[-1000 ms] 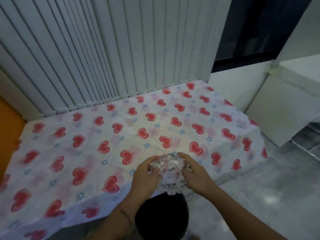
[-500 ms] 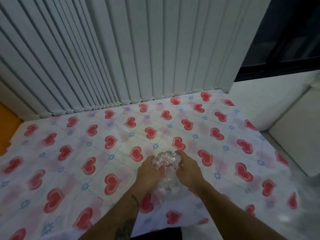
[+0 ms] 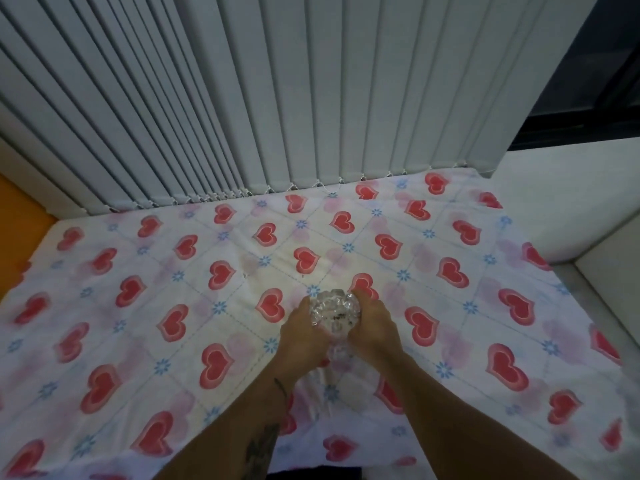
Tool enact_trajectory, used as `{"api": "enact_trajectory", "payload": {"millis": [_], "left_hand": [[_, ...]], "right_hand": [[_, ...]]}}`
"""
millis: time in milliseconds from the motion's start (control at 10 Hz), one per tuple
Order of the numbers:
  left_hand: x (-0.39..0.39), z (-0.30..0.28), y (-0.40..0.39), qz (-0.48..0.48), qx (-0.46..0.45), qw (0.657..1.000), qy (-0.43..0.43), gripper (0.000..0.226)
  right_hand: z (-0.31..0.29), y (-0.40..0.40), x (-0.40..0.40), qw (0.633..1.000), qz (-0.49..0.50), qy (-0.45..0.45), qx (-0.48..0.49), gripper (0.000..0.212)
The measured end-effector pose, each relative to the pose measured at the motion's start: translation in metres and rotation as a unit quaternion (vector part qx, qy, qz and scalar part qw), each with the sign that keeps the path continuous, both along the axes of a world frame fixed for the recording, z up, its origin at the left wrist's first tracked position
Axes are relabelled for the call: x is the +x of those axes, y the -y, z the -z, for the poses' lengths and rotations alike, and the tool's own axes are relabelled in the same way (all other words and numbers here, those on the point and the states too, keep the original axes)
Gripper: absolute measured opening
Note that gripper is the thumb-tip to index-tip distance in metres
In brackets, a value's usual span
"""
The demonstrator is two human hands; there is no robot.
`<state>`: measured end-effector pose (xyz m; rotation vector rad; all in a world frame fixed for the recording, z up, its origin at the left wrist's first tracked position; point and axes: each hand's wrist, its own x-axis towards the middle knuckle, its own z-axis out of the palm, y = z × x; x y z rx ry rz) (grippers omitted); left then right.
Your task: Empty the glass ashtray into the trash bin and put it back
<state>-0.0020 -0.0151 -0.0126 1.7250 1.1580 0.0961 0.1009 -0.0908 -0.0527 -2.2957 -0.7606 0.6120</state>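
Being clasped from both sides, the glass ashtray (image 3: 334, 311) is being held between the left hand (image 3: 302, 332) and right hand (image 3: 373, 329) over the heart-print tablecloth (image 3: 138, 306). Open cloth is being left all around the grip, with the blinds (image 3: 242, 98) beyond it and the table's near edge below the wrists.

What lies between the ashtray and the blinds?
Head view: only bare heart-print tablecloth between the glass ashtray and the vertical blinds.

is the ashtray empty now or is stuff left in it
Not fully empty: dark specks show inside the glass ashtray, held between left hand and right hand.
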Motion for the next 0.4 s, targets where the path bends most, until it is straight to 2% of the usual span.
{"api": "enact_trajectory", "payload": {"millis": [200,300,400], "left_hand": [[-0.013,0.007,-0.005,0.055,0.012,0.998,0.022,0.038],[-0.03,0.015,-0.009,0.119,0.078,0.99,-0.01,0.046],[-0.058,0.011,-0.016,0.206,0.218,0.95,-0.088,0.052]], "right_hand": [[0.0,0.006,-0.001,0.999,-0.036,0.004,-0.039,0.064],[-0.009,0.016,0.001,0.996,-0.04,0.029,-0.074,0.069],[-0.027,0.025,-0.005,0.992,-0.061,0.075,-0.076,0.059]]}}
